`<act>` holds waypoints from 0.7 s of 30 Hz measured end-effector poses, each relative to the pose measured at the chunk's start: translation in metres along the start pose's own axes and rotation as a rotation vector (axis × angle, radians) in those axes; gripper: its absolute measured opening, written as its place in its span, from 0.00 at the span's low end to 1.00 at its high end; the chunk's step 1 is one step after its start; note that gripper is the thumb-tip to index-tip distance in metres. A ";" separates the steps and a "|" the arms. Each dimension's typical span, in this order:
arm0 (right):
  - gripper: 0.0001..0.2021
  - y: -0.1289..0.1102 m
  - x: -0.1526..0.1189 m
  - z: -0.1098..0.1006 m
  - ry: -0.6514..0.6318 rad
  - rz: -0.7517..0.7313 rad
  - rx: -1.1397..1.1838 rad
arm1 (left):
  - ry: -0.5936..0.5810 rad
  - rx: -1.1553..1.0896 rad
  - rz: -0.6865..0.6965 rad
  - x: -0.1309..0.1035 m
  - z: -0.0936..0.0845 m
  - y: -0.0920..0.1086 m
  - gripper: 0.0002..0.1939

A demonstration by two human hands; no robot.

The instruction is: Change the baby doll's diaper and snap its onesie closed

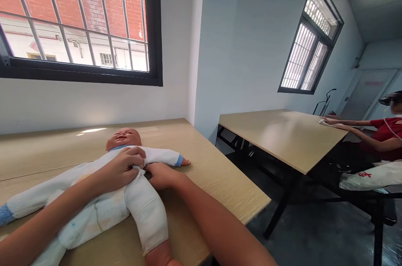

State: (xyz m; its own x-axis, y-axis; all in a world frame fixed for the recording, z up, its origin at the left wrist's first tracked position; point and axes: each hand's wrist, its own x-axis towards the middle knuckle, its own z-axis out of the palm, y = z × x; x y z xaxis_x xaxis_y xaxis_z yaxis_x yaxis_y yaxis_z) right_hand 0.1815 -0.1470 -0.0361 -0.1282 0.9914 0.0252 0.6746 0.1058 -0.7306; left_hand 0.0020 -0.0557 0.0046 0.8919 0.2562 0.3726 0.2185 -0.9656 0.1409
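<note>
A baby doll in a white outfit with blue cuffs and collar lies on its back on a wooden table, its head toward the wall. Across its chest reaches my left hand, the fingers bent and gripping the white cloth at the doll's side. My right hand is beside it, just below the doll's outstretched arm, its fingers curled at the same bunch of cloth; the fingertips are partly hidden. One bare foot of the doll points toward me at the bottom.
A barred window is in the wall at the upper left. To the right, past a gap, stands a second table. A person in red sits at its far end, both hands on a white cloth. A white bag lies nearby on a seat.
</note>
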 end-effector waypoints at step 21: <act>0.07 0.013 -0.004 -0.031 -0.018 0.321 0.214 | -0.015 -0.038 -0.004 -0.007 0.001 0.002 0.15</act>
State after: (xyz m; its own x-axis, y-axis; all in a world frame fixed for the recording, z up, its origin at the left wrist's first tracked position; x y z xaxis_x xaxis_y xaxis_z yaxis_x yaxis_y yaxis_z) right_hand 0.2134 -0.1475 -0.0241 0.0506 0.9698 -0.2385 0.5160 -0.2299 -0.8252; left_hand -0.0031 -0.0598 0.0014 0.8969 0.2587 0.3587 0.2068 -0.9622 0.1769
